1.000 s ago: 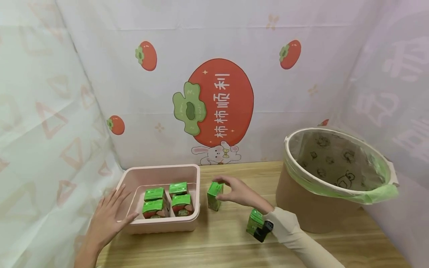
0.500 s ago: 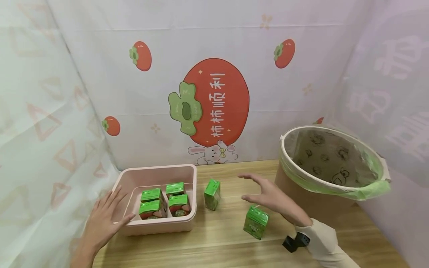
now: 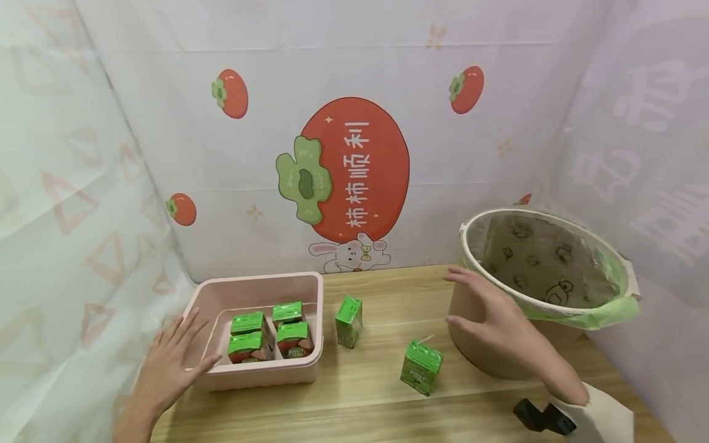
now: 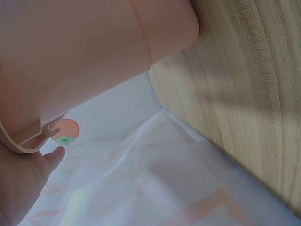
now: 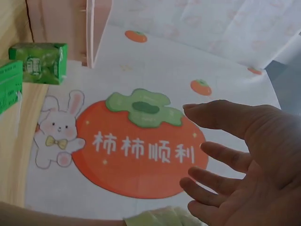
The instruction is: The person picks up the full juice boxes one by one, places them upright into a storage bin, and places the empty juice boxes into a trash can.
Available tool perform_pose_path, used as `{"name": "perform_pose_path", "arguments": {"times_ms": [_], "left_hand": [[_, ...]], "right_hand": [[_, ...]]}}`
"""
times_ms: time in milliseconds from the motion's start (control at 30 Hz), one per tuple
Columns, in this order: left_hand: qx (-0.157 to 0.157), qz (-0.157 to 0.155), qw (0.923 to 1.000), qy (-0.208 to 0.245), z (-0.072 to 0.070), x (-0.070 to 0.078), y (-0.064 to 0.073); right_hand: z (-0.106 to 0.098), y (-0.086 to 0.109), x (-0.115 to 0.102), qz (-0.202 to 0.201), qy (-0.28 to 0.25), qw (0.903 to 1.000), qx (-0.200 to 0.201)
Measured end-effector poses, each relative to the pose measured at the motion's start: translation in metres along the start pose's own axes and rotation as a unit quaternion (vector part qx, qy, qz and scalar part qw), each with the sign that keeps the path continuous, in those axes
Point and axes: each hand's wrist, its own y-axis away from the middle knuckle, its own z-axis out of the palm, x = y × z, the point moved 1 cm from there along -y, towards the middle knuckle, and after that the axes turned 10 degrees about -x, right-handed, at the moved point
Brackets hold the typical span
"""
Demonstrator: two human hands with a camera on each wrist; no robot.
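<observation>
My left hand [image 3: 166,369] rests with spread fingers at the left rim of a pink plastic tub [image 3: 266,373]. Inside the tub stand several small green-topped drink cartons [image 3: 247,342]. Just right of it, on the table, is an upright green juice box [image 3: 349,323]. Another green juice box [image 3: 421,369], a thin straw sticking up from its top, stands nearer the front. My right hand [image 3: 504,323] holds nothing; its fingers are spread and it overlaps the left side of the trash bin. In the right wrist view the palm [image 5: 254,188] faces the printed backdrop.
A large pinkish trash bin [image 3: 482,363] with a green-edged liner [image 3: 598,317] stands at the right. White printed cloth [image 3: 249,154] encloses the wooden table [image 3: 354,406] at the back and both sides.
My right hand has drawn back from the juice box beside the tub and moved right to the trash bin. The front juice box came into full view. My left hand stays at the tub.
</observation>
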Motion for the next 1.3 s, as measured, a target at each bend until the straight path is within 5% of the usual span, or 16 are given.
{"name": "perform_pose_path", "arguments": {"times_ms": [133, 333, 867, 1300], "left_hand": [[0.003, 0.003, 1.0000, 0.002, 0.001, 0.000, 0.000], [0.000, 0.002, 1.0000, -0.001, 0.002, -0.001, 0.000], [-0.001, -0.003, 1.0000, -0.004, 0.002, -0.001, 0.000], [0.001, 0.001, 1.0000, -0.008, 0.001, -0.002, 0.001]], "right_hand": [[-0.018, 0.013, 0.005, -0.022, 0.034, 0.9984, 0.040], [-0.038, 0.032, 0.017, 0.020, 0.047, 0.9974, 0.051], [-0.081, 0.081, 0.072, 0.108, 0.031, 0.9932, -0.031], [-0.098, 0.102, 0.098, 0.140, 0.077, 0.9869, -0.022]]}}
